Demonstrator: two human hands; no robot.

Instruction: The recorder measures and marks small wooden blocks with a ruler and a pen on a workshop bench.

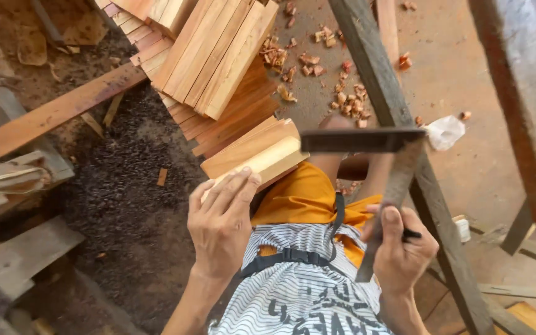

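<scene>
Left hand point(221, 226) lies flat, fingers together and extended forward, wrist straight. Right hand point(401, 251) is curled in a closed grip, thumb pointing up, forearm bare.

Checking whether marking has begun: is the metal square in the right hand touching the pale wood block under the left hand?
Apart. The head view shows the metal square raised in the right hand, with orange cloth between it and the wood block that the left hand rests on.
</scene>
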